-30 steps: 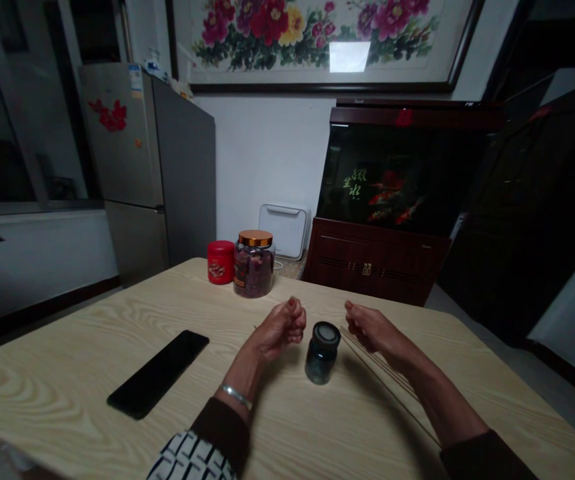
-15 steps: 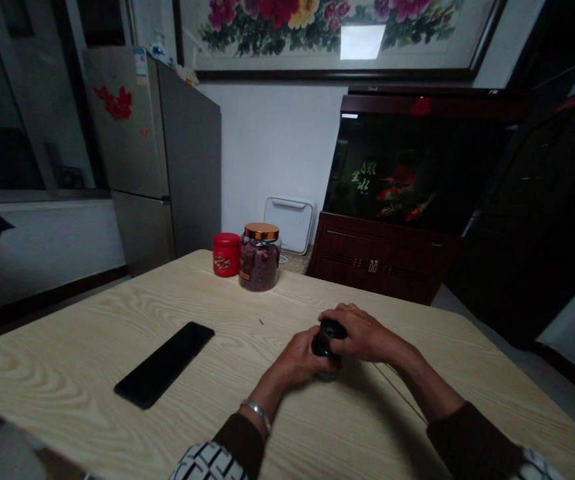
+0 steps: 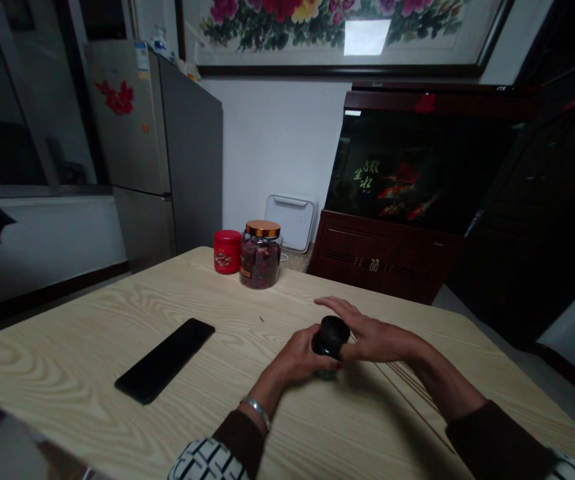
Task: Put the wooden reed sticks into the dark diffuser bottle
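Dark glass jar (image 3: 328, 346), found at five o'clock from the centre of my view, standing roughly upright; its foot is partly shadowed, so I cannot confirm full contact with the surface (image 3: 247, 427). Taking the jar as the dial's centre, with twelve away from the wearer, I record the following. Left hand (image 3: 301, 353), at eight o'clock: fingers wrapped about the jar body, a grasp I rate as steadying. Right hand (image 3: 380, 337), at three o'clock: fingers spread and released, reaching past the dark lid (image 3: 335, 331) towards eleven, thumb near the lid's rim; whether it touches, I cannot tell. Thin sticks (image 3: 413, 406) lie at four o'clock, partly under the right forearm. A phone (image 3: 165, 361) rests well apart at nine; a copper-lidded jar (image 3: 260, 263) and a red tub (image 3: 227, 252) stand beside each other near ten.

Step in hand, in my judgement: work at the lid, which is seated. Any move on it calls for a firm left grasp and right fingers closed evenly around the rim.
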{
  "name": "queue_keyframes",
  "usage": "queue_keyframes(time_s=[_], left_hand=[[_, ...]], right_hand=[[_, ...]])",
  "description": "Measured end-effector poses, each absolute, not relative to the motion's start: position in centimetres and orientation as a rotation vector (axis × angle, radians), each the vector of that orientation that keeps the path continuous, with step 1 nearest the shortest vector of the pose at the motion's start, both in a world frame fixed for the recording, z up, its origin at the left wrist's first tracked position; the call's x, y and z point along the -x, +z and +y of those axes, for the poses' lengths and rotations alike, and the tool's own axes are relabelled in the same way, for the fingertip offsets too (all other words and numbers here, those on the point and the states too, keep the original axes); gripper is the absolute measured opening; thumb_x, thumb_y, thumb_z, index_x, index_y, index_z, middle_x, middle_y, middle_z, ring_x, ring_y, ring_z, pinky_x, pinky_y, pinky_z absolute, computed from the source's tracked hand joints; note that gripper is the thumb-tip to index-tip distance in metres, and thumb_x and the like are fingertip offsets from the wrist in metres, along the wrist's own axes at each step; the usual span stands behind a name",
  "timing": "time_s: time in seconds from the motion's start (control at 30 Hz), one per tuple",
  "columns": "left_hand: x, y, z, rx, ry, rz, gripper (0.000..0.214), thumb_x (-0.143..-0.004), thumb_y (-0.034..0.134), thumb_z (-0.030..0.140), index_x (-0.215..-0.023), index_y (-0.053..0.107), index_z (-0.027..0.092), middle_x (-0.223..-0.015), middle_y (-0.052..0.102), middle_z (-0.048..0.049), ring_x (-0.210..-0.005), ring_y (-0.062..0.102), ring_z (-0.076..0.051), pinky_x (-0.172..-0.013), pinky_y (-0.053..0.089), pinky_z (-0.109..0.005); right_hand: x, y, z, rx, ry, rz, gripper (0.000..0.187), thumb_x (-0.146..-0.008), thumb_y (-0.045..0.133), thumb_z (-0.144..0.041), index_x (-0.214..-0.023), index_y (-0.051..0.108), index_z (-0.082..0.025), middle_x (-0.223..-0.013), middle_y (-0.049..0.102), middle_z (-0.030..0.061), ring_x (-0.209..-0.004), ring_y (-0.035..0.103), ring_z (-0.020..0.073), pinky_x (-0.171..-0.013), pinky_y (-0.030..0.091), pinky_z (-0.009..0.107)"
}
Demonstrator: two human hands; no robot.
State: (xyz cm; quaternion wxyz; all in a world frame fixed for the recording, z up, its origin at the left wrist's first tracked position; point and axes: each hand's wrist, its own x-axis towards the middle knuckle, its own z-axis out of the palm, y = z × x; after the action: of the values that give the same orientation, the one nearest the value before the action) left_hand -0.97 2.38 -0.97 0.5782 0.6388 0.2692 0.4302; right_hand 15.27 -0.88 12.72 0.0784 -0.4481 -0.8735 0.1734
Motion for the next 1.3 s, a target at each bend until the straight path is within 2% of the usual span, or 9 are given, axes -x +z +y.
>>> queue_keyframes(time_s=[0.07, 0.17, 0.23, 0.4, 0.5, 0.63, 0.97, 1.13, 1.3], left_hand=[[1.0, -0.9, 2.4, -1.502, 0.997, 0.628, 0.055, -0.054, 0.086, 0.020, -0.105, 0.065, 0.011, -0.092, 0.066, -0.0074, -0.087, 0.060, -0.022, -0.078, 0.047, -0.032], [1.0, -1.0, 2.4, -1.493, 0.985, 0.627, 0.052, -0.055, 0.084, 0.019, -0.103, 0.065, 0.012, -0.088, 0.065, -0.0057, -0.083, 0.060, -0.020, -0.076, 0.047, -0.030], [1.0, -1.1, 2.4, -1.483, 0.989, 0.629, 0.052, -0.055, 0.084, 0.019, -0.104, 0.065, 0.012, -0.088, 0.065, -0.0048, -0.084, 0.059, -0.020, -0.076, 0.047, -0.029], [1.0, -1.1, 2.5, -1.514, 1.006, 0.632, 0.055, -0.054, 0.086, 0.021, -0.103, 0.065, 0.011, -0.090, 0.066, -0.0064, -0.084, 0.059, -0.021, -0.075, 0.047, -0.030], [1.1, -1.1, 2.5, -1.532, 0.988, 0.632, 0.052, -0.056, 0.084, 0.020, -0.103, 0.065, 0.012, -0.090, 0.066, -0.0058, -0.082, 0.060, -0.019, -0.073, 0.046, -0.028], [1.0, -1.1, 2.5, -1.552, 0.988, 0.641, 0.053, -0.057, 0.082, 0.018, -0.107, 0.064, 0.012, -0.094, 0.067, -0.0057, -0.084, 0.060, -0.019, -0.072, 0.045, -0.026], [1.4, -0.7, 2.6, -1.618, 0.973, 0.639, 0.058, -0.059, 0.085, 0.024, -0.111, 0.064, 0.012, -0.100, 0.067, -0.0090, -0.091, 0.060, -0.022, -0.075, 0.046, -0.029], [1.6, -0.3, 2.3, -1.675, 0.974, 0.705, 0.062, -0.057, 0.088, 0.033, -0.112, 0.066, 0.014, -0.096, 0.067, -0.0075, -0.089, 0.060, -0.022, -0.077, 0.046, -0.031], [1.5, -0.5, 2.4, -1.677, 0.976, 0.718, 0.064, -0.057, 0.088, 0.033, -0.113, 0.066, 0.015, -0.098, 0.068, -0.0080, -0.091, 0.061, -0.023, -0.077, 0.046, -0.031]], right_hand=[[-15.1, 12.9, -1.0, 1.470, 0.446, -2.550, 0.091, -0.069, 0.070, -0.042, -0.149, 0.031, -0.021, -0.149, 0.037, 0.0158, -0.134, 0.037, 0.0335, -0.105, 0.033, 0.048], [-14.6, 12.8, -1.1, 1.763, 0.216, -2.475, 0.060, -0.079, 0.061, -0.054, -0.126, 0.056, -0.017, -0.120, 0.059, 0.0173, -0.108, 0.057, 0.0345, -0.093, 0.040, 0.049], [-14.4, 12.8, -1.1, 1.752, 0.197, -2.535, 0.049, -0.081, 0.061, -0.047, -0.120, 0.060, -0.017, -0.115, 0.062, 0.0154, -0.105, 0.059, 0.0325, -0.092, 0.041, 0.047], [-14.5, 12.9, -1.1, 1.510, 0.421, -2.597, 0.093, -0.071, 0.072, -0.045, -0.149, 0.031, -0.016, -0.146, 0.041, 0.0182, -0.131, 0.043, 0.0315, -0.102, 0.038, 0.041], [-14.3, 12.6, -1.0, 1.751, 0.258, -2.484, 0.068, -0.080, 0.059, -0.058, -0.128, 0.054, -0.011, -0.119, 0.061, 0.0207, -0.107, 0.059, 0.0341, -0.089, 0.043, 0.044], [-14.3, 12.3, -0.6, 1.699, 0.234, -2.531, 0.038, -0.077, 0.063, -0.037, -0.109, 0.064, -0.017, -0.103, 0.068, 0.0130, -0.091, 0.062, 0.0272, -0.079, 0.044, 0.036], [-16.1, 13.7, 0.1, 1.281, 0.600, -2.560, 0.053, -0.062, 0.061, -0.010, -0.114, 0.058, -0.022, -0.109, 0.062, 0.0049, -0.098, 0.057, 0.0216, -0.088, 0.044, 0.034], [-17.5, 14.2, -0.7, 1.203, 0.777, -2.023, 0.045, -0.072, 0.065, -0.021, -0.114, 0.047, -0.024, -0.106, 0.059, 0.0035, -0.093, 0.058, 0.0194, -0.081, 0.046, 0.034], [-18.8, 7.8, -2.8, 1.256, 0.828, -1.552, 0.044, -0.076, 0.071, -0.036, -0.111, 0.046, -0.026, -0.104, 0.062, 0.0043, -0.095, 0.061, 0.0215, -0.085, 0.046, 0.036]])
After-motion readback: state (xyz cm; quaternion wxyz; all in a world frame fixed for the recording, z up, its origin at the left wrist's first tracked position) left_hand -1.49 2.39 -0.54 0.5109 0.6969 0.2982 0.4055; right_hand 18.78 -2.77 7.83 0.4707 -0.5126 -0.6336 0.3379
